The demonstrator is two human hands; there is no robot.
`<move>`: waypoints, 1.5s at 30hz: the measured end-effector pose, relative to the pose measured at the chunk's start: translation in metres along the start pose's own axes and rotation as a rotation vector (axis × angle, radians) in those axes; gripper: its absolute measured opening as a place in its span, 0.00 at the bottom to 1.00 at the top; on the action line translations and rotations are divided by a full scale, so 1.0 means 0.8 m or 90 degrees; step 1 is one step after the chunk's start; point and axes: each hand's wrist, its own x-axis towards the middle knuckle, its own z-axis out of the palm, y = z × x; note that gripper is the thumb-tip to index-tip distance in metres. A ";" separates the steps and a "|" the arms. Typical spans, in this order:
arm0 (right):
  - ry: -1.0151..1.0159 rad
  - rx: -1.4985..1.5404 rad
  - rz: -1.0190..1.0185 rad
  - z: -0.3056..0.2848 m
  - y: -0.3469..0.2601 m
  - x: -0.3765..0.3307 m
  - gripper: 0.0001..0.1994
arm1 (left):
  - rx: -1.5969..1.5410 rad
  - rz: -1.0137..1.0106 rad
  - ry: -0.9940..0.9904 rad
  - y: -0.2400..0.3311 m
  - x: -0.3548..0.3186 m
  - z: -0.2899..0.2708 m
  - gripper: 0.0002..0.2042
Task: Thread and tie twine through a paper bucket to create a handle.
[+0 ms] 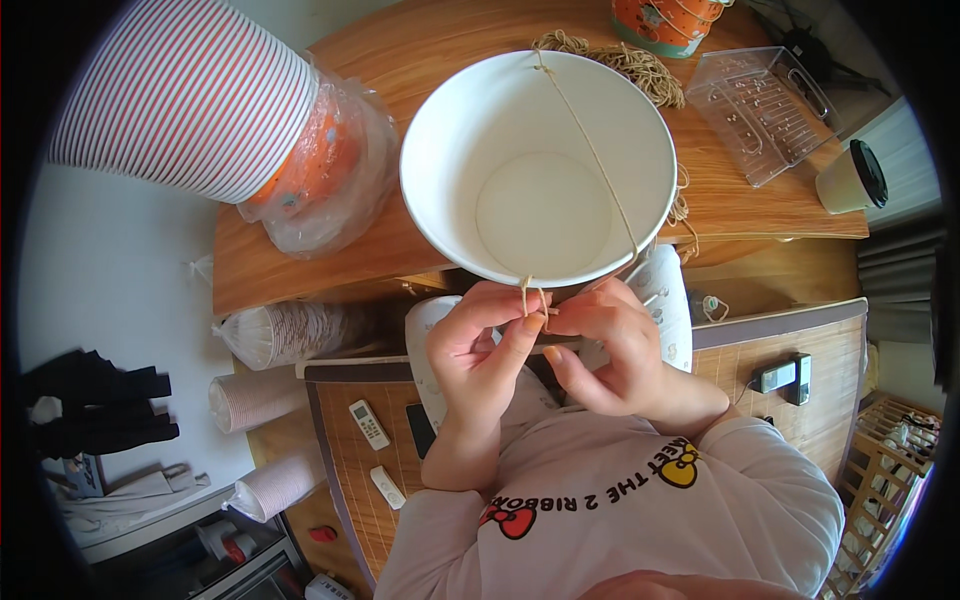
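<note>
A large white paper bucket [450, 150] stands at the table's near edge, its mouth facing up toward me. Tan cord [590, 145] runs from the far rim across the opening to the near right rim. At the near rim the cord is looped, and its end lies between my hands. My left hand [478, 345] pinches the cord between thumb and forefinger, just below the rim. Close beside it, my right hand [618, 345] also has bent fingers closed on the cord, with the thumb held a little apart. The fingertips partly hide the knot or loop.
A tall stack of nested buckets [190, 100] in clear plastic lies at left. Behind the white bucket is a cord bundle [630, 70], with an orange bucket [665, 25] beyond. A clear plastic tray [760, 110] and lidded cup [850, 180] stand right. Wrapped stacks [260, 395] sit lower left.
</note>
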 end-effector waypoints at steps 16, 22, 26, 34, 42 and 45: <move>0.081 -0.161 -0.057 -0.018 -0.020 0.011 0.14 | -0.147 -0.025 0.028 0.000 -0.008 0.011 0.07; 0.075 -0.203 -0.075 -0.017 -0.022 0.018 0.14 | -0.140 -0.042 0.026 0.004 -0.009 0.008 0.08; 0.074 -0.212 -0.086 -0.017 -0.021 0.019 0.12 | -0.158 -0.036 0.017 0.002 -0.012 0.003 0.08; 0.037 -0.138 -0.058 -0.012 -0.022 0.015 0.11 | -0.210 -0.049 -0.061 0.005 -0.011 0.000 0.10; 0.059 -0.148 -0.027 -0.009 -0.017 0.010 0.10 | -0.223 -0.091 -0.051 0.004 -0.011 -0.001 0.08; 0.052 -0.161 -0.020 -0.011 -0.016 0.012 0.10 | -0.154 -0.054 -0.024 0.004 -0.013 0.003 0.06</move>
